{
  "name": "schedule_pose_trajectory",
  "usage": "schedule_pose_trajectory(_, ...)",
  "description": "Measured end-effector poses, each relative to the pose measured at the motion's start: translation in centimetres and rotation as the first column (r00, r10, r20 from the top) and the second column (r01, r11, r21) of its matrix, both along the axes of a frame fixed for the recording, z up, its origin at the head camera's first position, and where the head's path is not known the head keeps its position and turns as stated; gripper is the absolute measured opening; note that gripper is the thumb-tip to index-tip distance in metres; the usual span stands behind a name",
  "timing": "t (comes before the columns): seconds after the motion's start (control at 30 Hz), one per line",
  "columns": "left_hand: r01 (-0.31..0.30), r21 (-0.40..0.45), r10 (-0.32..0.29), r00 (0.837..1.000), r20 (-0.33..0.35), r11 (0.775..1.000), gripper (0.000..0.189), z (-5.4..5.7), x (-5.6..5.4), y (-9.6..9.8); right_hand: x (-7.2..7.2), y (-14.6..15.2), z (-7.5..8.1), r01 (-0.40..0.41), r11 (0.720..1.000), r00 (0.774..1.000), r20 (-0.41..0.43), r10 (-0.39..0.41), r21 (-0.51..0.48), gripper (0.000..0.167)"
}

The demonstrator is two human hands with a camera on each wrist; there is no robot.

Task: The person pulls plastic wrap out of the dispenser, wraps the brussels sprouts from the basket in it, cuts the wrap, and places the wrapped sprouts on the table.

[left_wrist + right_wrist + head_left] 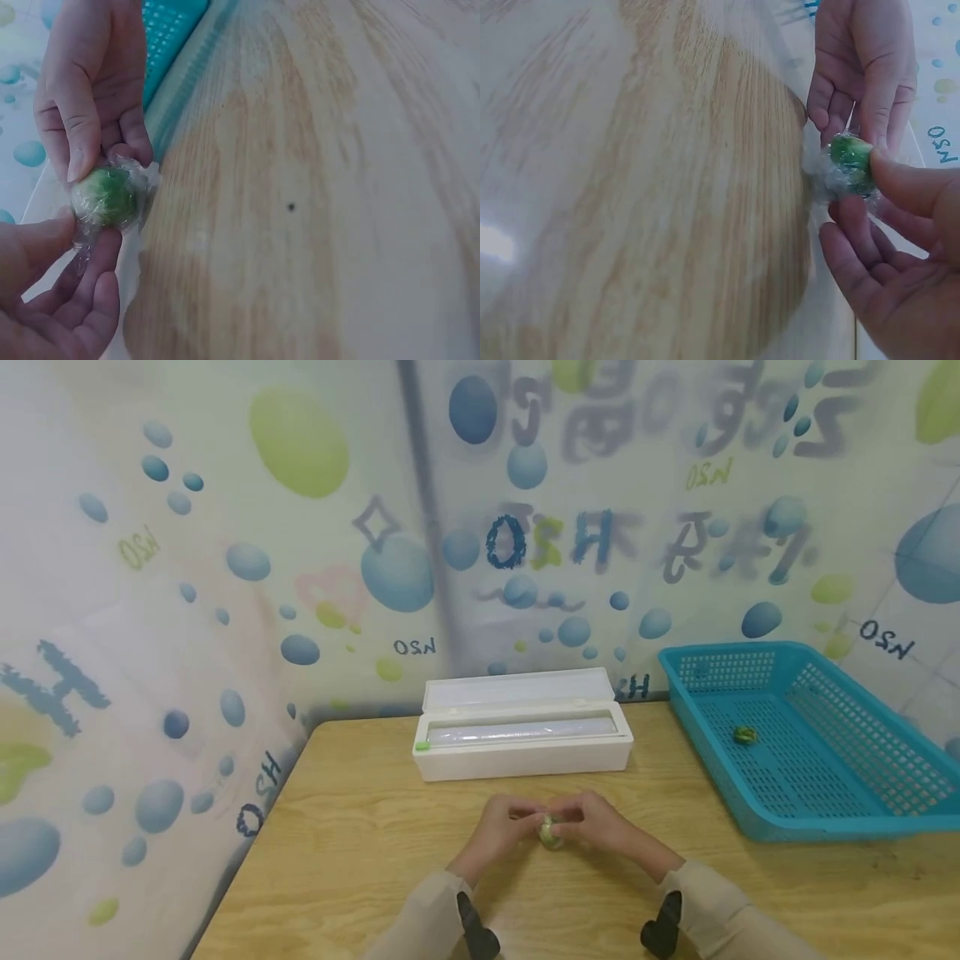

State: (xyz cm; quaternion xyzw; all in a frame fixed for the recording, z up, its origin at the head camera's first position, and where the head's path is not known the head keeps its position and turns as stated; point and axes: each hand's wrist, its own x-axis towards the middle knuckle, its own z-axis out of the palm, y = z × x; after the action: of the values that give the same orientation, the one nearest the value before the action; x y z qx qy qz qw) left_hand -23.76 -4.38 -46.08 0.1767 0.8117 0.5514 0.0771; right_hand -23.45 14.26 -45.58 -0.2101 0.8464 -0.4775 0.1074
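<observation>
A small round green vegetable [551, 833], wrapped in crinkled cling film, is held between both hands over the wooden table. My left hand [500, 829] pinches the film at one side, thumb above and fingers below, as the left wrist view shows. From the other side my right hand [597, 825] grips the wrapped vegetable [852, 159] between thumb and fingers. Loose film [821, 174] bunches out at its side. Just beyond the hands stands a white cling film dispenser [525, 762] with its lid raised and a film roll [525, 731] inside.
A blue plastic basket [847, 828] stands at the right of the table, holding one small green item [745, 735]. A green slider [422, 746] sits at the dispenser's left end. Behind the table [360, 827] hangs a patterned wall covering [337, 568].
</observation>
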Motion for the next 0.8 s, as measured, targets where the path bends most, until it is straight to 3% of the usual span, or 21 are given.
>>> schedule_pose_trajectory(0.2, 0.018, -0.018, -0.019, 0.999, -0.034, 1.0, 0.01, 0.1, 0.3, -0.3, 0.1, 0.2, -0.2, 0.054, 0.999, 0.994, 0.095, -0.053, -0.003, 0.025)
schedule_pose_trajectory(0.27, 0.031, -0.035, -0.032, 0.999, -0.028, 0.999, 0.01, 0.0, 0.3, -0.5, 0.0, 0.5, -0.3, 0.05, 0.999, 0.995, 0.092, -0.049, -0.006, 0.027)
schedule_pose_trajectory(0.53, 0.13, -0.043, -0.129, 0.992, 0.016, 0.991, 0.012, 0.4, 1.0, -0.4, -0.6, 1.8, -0.7, 0.022, 1.0, 0.991, -0.131, -0.021, 0.012, 0.015)
schedule_pose_trajectory(0.63, 0.1, -0.067, -0.1, 0.995, 0.007, 0.993, 0.013, 0.8, 1.2, -0.2, -0.6, 1.8, -0.8, -0.001, 1.0, 0.989, -0.149, 0.002, 0.009, 0.012)
schedule_pose_trajectory(0.8, 0.064, -0.095, -0.066, 0.998, -0.017, 0.993, 0.012, 1.0, 1.1, -0.1, -0.3, 1.9, -0.4, -0.035, 0.999, 0.998, -0.059, 0.033, -0.037, 0.017)
